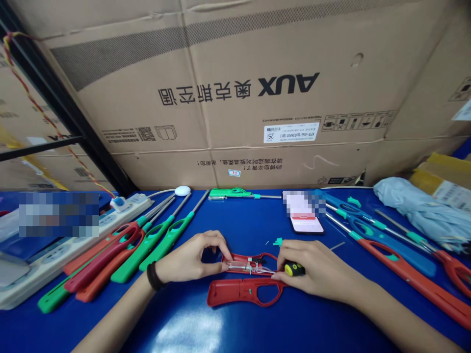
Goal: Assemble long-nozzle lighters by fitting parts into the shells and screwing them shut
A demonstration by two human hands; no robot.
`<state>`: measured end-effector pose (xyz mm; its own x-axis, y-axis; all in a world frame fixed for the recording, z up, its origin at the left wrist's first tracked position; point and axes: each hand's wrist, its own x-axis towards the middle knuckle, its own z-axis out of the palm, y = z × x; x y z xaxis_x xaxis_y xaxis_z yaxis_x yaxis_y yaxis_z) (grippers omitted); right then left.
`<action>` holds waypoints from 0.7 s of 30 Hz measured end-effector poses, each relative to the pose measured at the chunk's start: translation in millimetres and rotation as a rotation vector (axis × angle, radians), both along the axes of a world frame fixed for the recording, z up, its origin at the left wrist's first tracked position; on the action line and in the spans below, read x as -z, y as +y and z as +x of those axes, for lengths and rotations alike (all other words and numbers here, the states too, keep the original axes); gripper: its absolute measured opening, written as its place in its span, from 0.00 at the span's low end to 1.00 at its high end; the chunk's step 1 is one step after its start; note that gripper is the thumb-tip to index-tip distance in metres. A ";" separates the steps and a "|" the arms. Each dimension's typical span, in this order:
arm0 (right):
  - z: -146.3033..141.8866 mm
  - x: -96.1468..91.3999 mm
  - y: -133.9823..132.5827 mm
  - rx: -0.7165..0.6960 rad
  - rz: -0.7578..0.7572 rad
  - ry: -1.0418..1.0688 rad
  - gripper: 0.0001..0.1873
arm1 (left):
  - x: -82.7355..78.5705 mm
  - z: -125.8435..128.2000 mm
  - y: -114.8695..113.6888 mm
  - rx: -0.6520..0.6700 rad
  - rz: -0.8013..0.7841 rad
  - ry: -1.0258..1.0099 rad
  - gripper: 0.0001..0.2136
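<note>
A red half shell of a long-necked lighter lies between my two hands, holding a clear tank and thin white wires. At its left end, my left hand pinches the shell and tank between thumb and fingers. My right hand is closed around a screwdriver with a yellow and black handle; its fingertips also touch the right end of the shell. The screwdriver's shaft is hidden. Just in front lies the matching red half shell, inner side up.
Several red and green lighters lie at left beside a white power strip. Orange and blue lighters lie at right. A phone, a green lighter and small teal pieces sit behind, before a large cardboard box.
</note>
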<state>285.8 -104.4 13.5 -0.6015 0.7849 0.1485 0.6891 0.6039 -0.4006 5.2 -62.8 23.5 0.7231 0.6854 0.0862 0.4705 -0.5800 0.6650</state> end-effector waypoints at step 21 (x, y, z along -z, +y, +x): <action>4.2 -1.6 0.5 -0.001 0.040 -0.006 0.07 | 18.0 24.8 -13.8 0.057 0.224 -0.053 0.04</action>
